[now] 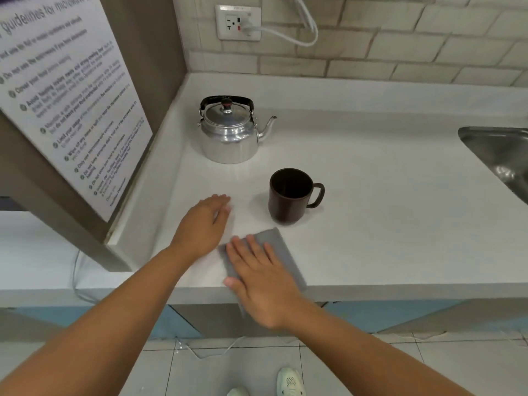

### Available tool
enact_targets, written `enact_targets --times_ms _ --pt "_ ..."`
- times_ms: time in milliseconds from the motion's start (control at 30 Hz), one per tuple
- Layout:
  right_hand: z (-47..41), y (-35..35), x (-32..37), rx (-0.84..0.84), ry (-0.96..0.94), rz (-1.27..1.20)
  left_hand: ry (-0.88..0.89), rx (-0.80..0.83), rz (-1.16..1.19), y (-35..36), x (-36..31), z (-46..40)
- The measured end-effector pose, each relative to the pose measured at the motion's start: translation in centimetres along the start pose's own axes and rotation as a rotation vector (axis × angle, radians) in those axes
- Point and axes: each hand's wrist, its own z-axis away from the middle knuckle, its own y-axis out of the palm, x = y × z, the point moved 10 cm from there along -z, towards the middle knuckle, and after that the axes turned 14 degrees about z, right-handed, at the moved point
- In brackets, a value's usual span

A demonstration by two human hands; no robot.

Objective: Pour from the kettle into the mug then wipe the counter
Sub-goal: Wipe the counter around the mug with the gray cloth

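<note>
Head view, looking down over a white counter (371, 224) set into a corner. Aluminium kettle (228, 135) upright toward the back left, lid on, black handle arched over the top, spout (267, 128) aimed right toward the steel sink (497, 155). Dark brown mug (288, 195) upright in front and to the right of the kettle, apart from it, handle turned right, inside too dark to tell what it holds. Grey cloth (278, 247) flat at the counter's front edge, just in front of the mug, long axis running from front left to back right, near corner hanging over the edge.

Right hand (263, 278) palm down on the cloth, fingers extended and slightly spread, pressing flat rather than gripping, forearm reaching in from lower right. Left hand (204, 224) palm down low over the bare counter just left of the cloth, fingers straight and close together, holding nothing; contact with the surface impossible to confirm, fingertips blurred.

Much of the cloth hidden under the right hand. Sink cut off at the right edge. Printed notice (71, 95) on the left wall panel, only partly readable. White plug and cable at the wall socket (238, 22). Two pale shoes (290, 382) cropped at the bottom.
</note>
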Motion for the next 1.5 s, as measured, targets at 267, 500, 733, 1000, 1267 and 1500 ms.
enact_targets --times_ms 267,500,733,1000,1267,1500 --pt "-2.7 -3.3 -0.8 0.025 -0.052 -0.113 0.029 -0.085 0.023 -2.1 -2.5 3.3" --pt "7.6 -2.3 -12.2 -0.027 0.276 0.031 -0.087 0.179 -0.391 6.9 -0.9 5.4" --pt "3.7 -1.9 -19.3 0.039 0.412 -0.016 -0.204 0.238 -0.547 4.9 3.0 -1.9" --pt "2.9 -1.5 -20.0 0.029 0.354 -0.022 0.012 0.284 -0.493 5.6 2.9 -3.5" --pt "2.7 -1.3 -20.3 0.042 0.358 -0.009 0.322 0.559 -0.584 11.7 -0.6 -12.8" --pt "2.5 -1.0 -20.4 0.067 0.362 0.003 0.39 0.602 -0.576 13.8 -1.5 -14.4"
